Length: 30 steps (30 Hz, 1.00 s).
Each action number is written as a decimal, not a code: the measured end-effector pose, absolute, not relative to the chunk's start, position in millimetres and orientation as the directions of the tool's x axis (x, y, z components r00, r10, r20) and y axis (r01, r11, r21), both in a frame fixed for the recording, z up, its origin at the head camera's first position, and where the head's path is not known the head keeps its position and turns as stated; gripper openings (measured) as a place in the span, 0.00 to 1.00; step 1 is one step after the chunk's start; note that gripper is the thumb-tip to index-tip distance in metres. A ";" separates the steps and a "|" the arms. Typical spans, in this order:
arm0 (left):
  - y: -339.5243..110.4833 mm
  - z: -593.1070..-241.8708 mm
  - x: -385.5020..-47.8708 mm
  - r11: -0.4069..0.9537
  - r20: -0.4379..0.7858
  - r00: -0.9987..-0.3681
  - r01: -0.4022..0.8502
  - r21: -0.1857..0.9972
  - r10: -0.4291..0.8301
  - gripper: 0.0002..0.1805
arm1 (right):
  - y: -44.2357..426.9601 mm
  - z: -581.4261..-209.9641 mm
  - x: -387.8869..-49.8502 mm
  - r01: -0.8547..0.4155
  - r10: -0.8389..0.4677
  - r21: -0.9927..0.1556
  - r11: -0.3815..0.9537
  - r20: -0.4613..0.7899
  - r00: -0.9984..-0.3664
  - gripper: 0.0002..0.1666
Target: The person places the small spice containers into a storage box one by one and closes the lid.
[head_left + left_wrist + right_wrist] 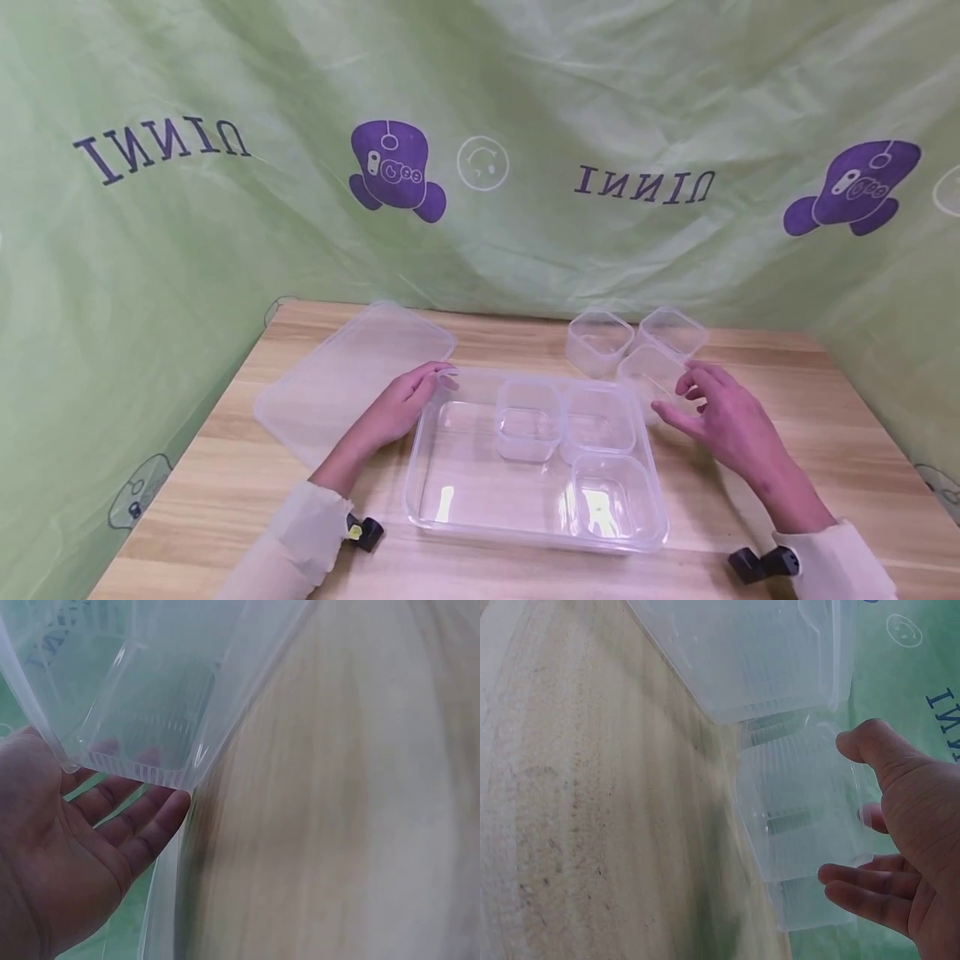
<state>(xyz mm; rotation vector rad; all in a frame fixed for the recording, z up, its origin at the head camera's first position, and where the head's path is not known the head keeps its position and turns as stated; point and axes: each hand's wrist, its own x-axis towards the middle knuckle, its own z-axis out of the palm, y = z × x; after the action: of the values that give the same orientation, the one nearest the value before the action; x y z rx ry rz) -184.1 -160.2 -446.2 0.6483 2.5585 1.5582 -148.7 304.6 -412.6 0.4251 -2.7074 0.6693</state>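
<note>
My left hand holds the upper left corner of a large clear container, fingertips over its rim; in the left wrist view the fingers lie against its wall. Three small clear cups stand inside on the right: one at the back middle, one at the back right, one at the front right. Beyond the right rim, my right hand is spread beside a small cup, thumb and fingers apart. In the right wrist view this cup is near the fingertips; contact cannot be told.
Two more small cups, one and another, stand at the back of the wooden table. A flat translucent lid lies at the back left, partly behind the left hand. A green printed cloth hangs behind.
</note>
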 end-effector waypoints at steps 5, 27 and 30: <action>-162.1 -443.7 -186.5 0.404 0.150 -0.906 0.318 0.858 0.395 0.21 | 303.4 -409.8 -148.9 -0.370 -0.220 -0.381 0.847 0.383 -0.897 0.22; -160.7 -445.3 -183.7 0.400 0.129 -0.910 0.296 0.868 0.393 0.21 | 314.4 -398.4 -135.0 -0.412 -0.251 -0.347 0.843 0.423 -0.871 0.22; -160.5 -444.2 -186.2 0.400 0.134 -0.909 0.301 0.865 0.394 0.21 | 314.5 -393.2 -135.3 -0.422 -0.248 -0.344 0.838 0.449 -0.858 0.21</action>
<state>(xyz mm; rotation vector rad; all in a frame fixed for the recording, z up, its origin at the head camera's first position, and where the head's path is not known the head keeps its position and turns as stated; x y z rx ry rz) -186.2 -160.5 -444.2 0.6355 2.5509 1.5464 -135.3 314.5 -393.2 0.5003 -2.6269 0.6187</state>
